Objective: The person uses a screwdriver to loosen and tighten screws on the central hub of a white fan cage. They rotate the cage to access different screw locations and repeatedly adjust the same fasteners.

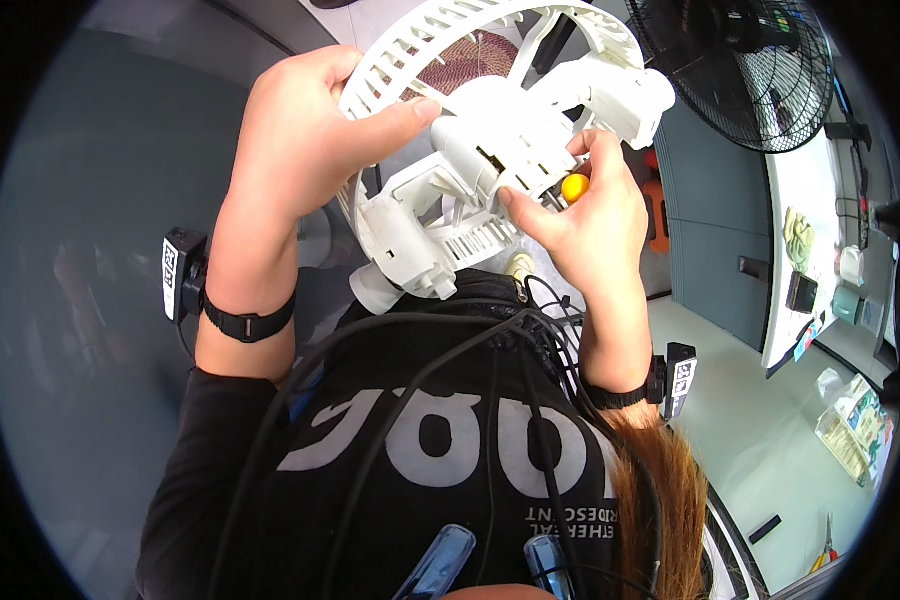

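Note:
My left hand (pixel 310 130) is closed on the slotted rim of a white plastic assembly (pixel 490 130), thumb lying across it near the middle housing. The assembly has a large curved ring, boxy housings and slotted openings, and is held up tilted in front of my body. My right hand (pixel 595 215) grips its central housing at the right, thumb on the lower edge and index finger curled above. A round yellow piece (pixel 574 187) shows between that thumb and finger, beside the housing; whether it is attached I cannot tell.
A black wire-cage fan (pixel 730 70) is at upper right, beside a white desk (pixel 788 320) with a green cloth (pixel 798 240) over a grey cabinet (pixel 715 240). A printed package (pixel 850 430) and pliers (pixel 827 550) lie lower right. Black cables (pixel 420 365) cross my shirt.

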Demonstrator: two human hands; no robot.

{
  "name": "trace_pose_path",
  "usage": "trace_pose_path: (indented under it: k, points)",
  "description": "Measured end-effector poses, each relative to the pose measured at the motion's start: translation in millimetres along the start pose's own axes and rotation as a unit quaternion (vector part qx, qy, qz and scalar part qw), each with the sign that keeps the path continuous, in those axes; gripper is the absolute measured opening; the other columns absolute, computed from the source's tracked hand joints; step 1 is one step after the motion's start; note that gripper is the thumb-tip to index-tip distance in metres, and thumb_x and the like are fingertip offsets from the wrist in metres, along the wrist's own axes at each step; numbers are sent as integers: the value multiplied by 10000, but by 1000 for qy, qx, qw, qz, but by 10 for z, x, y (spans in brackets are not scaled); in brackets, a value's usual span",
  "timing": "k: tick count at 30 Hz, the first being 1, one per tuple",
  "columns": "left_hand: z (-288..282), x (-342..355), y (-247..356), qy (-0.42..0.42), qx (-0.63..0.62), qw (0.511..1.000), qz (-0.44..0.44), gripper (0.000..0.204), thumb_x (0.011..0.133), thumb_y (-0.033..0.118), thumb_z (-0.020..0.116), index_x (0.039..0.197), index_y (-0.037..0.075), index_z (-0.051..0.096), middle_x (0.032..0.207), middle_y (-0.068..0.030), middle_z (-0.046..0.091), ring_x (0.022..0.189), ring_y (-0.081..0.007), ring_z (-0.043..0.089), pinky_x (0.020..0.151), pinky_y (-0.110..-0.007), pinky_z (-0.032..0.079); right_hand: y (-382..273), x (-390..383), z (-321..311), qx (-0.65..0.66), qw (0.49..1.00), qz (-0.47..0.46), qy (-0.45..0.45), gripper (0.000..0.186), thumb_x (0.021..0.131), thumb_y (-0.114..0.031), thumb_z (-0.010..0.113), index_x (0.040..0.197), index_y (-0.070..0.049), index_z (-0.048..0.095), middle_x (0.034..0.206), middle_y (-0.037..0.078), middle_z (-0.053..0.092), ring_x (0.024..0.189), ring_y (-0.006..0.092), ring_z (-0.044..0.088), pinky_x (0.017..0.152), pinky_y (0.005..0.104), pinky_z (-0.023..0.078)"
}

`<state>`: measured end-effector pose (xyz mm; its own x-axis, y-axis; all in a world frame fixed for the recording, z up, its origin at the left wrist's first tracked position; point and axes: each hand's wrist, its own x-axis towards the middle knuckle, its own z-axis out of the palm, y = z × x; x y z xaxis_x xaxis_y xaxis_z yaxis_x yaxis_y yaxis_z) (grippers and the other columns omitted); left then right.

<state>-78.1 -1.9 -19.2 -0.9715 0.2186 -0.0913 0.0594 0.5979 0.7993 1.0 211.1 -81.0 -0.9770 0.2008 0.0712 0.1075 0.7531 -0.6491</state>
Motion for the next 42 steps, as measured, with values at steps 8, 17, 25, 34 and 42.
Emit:
trace_pose_path:
  k: [8,17,25,34,42]
  points:
    - [-22,29,35,-3,-14,1000,-14,327,677,257,798,791,-11,650,606,-10,597,502,-50,505,457,-227,391,10,-51,3,30,999,4,22,572,569,-308,838,961,-47,512,829,120,640,720,223,643,676,312,509]
    - [18,-17,-107,-1,-28,997,68,338,753,317,742,790,-4,642,608,13,573,532,-41,479,484,-214,370,11,39,96,12,999,-23,41,602,564,-347,860,967,-59,518,802,99,610,680,225,610,635,332,495]
    - [212,577,-624,-221,-332,917,-23,330,882,157,577,1128,-59,620,605,73,461,565,-1,415,500,-189,315,377,13,-298,222,971,66,60,626,615,-302,861,1070,2,558,875,62,547,839,162,550,746,297,472]
    - [756,501,-494,-176,-128,968,123,375,911,295,558,1006,-59,639,794,-120,669,728,-172,616,683,-298,481,738,553,-286,15,993,1,118,743,659,-346,835,1248,-10,530,1082,178,618,956,264,618,815,347,504]
    - [702,406,-498,-128,-40,983,128,383,964,314,479,1003,-18,667,754,-104,666,685,-163,603,671,-290,474,440,423,-324,-40,977,28,206,506,659,-174,808,1090,-15,596,935,117,606,817,220,605,728,319,510]
